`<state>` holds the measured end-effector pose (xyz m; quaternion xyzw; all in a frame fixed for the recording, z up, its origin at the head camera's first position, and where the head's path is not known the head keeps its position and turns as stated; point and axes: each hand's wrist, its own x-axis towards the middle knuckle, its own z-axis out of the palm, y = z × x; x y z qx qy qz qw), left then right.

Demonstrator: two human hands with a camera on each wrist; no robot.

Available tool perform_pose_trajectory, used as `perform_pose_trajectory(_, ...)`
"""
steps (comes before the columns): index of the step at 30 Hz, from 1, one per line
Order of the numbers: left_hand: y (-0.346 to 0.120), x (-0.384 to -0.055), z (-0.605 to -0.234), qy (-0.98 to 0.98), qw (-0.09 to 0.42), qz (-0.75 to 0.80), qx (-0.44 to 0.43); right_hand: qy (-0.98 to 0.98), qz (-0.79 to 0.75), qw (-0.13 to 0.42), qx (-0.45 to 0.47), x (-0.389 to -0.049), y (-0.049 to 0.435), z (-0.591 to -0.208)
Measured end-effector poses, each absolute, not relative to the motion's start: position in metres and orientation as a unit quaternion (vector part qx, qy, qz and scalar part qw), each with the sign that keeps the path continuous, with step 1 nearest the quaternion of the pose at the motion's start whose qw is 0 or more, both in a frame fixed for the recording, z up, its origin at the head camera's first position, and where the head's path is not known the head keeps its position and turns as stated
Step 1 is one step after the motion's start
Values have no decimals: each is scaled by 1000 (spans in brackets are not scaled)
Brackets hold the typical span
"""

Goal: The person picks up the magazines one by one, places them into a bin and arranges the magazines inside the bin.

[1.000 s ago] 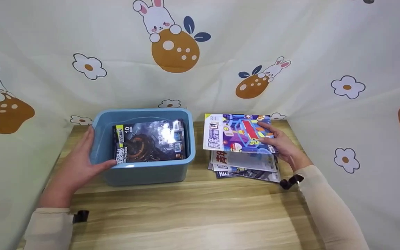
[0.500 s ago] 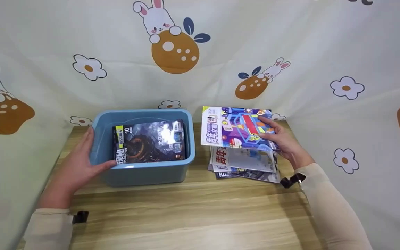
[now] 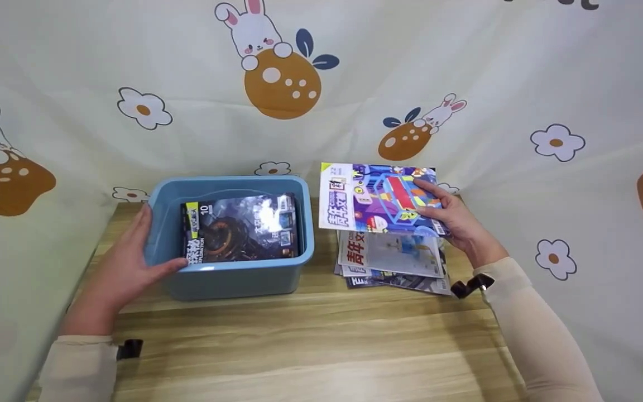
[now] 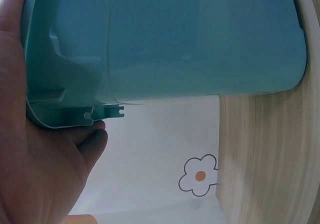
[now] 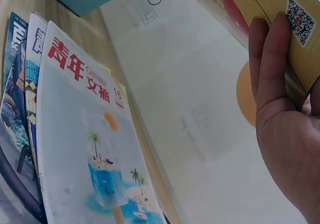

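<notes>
My left hand (image 3: 118,265) grips the left end of a blue plastic bin (image 3: 243,282), thumb over the front rim; fingertips show under the rim in the left wrist view. Inside the bin lies a dark-covered magazine (image 3: 232,234) with a bright glare on it. My right hand (image 3: 464,229) pinches a colourful purple magazine (image 3: 374,195) by its right edge, thumb and fingers on opposite faces. It is raised over a loose stack of magazines, the top one a pale magazine (image 3: 391,254). In the right wrist view the held magazine's yellow back (image 5: 272,1) carries a QR code.
The bin and stack stand side by side on a wood-grain table (image 3: 310,346), near its back edge. A pale curtain (image 3: 198,139) with rabbits and flowers hangs behind and at both sides. Under the pale magazine, several others (image 5: 17,59) are fanned out.
My right hand has raised the purple magazine off the stack and shifted it slightly left and away, uncovering more of the pale one. My left hand and the bin stay put.
</notes>
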<state>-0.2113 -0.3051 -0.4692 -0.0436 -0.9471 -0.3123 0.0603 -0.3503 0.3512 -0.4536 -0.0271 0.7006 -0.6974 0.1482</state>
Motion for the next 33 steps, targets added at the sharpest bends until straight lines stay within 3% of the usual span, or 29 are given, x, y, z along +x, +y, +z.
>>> perform_pose_trajectory(33,-305,-208,-469,-948,58,-308,-45,701,-696,148,-48,-346,302,-423)
